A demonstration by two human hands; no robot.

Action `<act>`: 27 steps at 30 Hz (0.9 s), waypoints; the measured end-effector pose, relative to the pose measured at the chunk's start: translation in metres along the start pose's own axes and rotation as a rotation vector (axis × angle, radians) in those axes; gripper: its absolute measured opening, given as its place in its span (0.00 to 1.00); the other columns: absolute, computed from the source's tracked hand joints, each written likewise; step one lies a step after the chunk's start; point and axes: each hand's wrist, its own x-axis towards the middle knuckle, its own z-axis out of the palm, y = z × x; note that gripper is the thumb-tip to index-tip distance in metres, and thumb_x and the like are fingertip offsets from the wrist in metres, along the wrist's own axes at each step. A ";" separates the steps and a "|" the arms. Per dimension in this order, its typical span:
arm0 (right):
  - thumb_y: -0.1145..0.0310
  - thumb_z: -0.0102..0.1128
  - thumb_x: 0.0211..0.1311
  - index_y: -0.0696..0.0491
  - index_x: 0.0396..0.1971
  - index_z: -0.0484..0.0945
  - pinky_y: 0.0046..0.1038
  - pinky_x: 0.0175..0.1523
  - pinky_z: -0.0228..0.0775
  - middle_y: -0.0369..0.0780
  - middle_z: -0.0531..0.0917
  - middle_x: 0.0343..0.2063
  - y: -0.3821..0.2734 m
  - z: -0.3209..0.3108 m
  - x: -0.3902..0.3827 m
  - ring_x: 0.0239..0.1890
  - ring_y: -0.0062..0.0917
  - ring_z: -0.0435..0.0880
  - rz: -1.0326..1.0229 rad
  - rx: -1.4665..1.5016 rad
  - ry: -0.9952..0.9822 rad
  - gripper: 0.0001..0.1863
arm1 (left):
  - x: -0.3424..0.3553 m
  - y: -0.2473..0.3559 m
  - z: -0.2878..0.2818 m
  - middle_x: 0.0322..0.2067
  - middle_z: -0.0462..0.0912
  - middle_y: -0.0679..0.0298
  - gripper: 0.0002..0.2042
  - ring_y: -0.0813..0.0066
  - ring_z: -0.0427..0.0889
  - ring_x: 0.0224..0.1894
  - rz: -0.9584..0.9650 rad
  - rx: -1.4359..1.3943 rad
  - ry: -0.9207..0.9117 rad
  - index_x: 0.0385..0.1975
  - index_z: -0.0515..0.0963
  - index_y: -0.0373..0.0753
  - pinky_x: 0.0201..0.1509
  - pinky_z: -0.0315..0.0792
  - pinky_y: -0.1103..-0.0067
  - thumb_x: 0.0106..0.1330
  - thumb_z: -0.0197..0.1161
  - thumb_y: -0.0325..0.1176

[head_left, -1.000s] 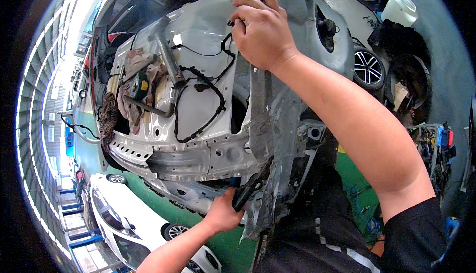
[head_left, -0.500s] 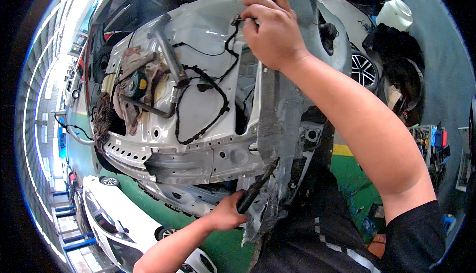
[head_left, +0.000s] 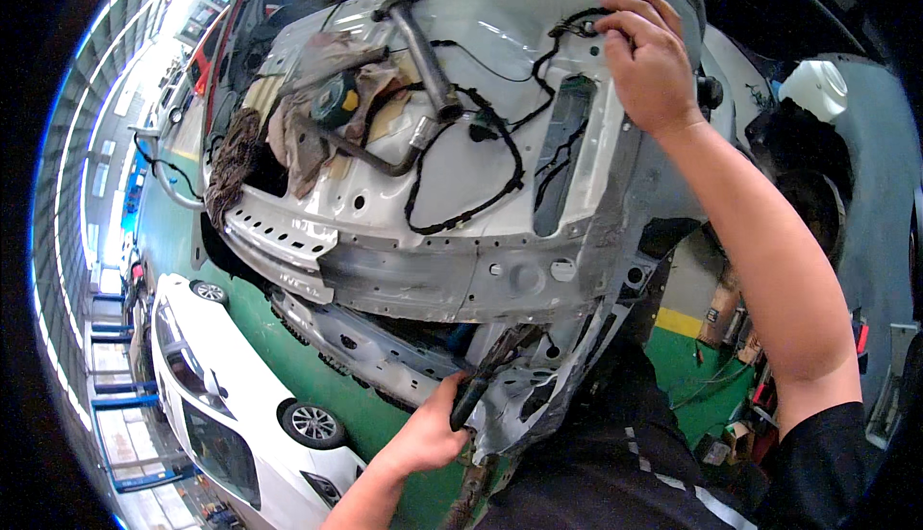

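Note:
My left hand (head_left: pixel 430 431) is closed round the black handle (head_left: pixel 468 403) of a bar-like tool. The tool's dark far end (head_left: pixel 511 342) reaches up against torn, crumpled sheet metal (head_left: pixel 524 400) at the corner of a stripped car body. My right hand (head_left: pixel 654 66) is at the far right of the white body floor panel (head_left: pixel 461 179). Its fingers curl at the end of a black wiring harness (head_left: pixel 546 73), seemingly pinching it; the fingertips are partly hidden. The harness runs loosely across the panel in a large loop.
A hammer-like steel tool (head_left: pixel 423 59), a bent metal bar (head_left: pixel 385 157), a green tape measure (head_left: pixel 335 99) and rags (head_left: pixel 298 140) lie on the panel. Brown rope-like material (head_left: pixel 231 160) hangs at its left edge. A white car (head_left: pixel 240 395) stands at left; tools lie on the floor at right.
The view has shifted, so the car body sits further right. My right hand stays by the harness end, which now bends in a small loop. My left hand keeps its hold on the handle.

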 end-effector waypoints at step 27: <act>0.72 0.55 0.61 0.54 0.31 0.85 0.38 0.75 0.54 0.39 0.82 0.54 -0.012 -0.017 0.010 0.70 0.40 0.65 0.040 -0.059 -0.088 0.09 | 0.136 0.013 -0.257 0.51 0.78 0.37 0.27 0.42 0.78 0.56 -0.225 0.169 1.157 0.54 0.70 0.26 0.62 0.72 0.60 0.63 0.69 0.40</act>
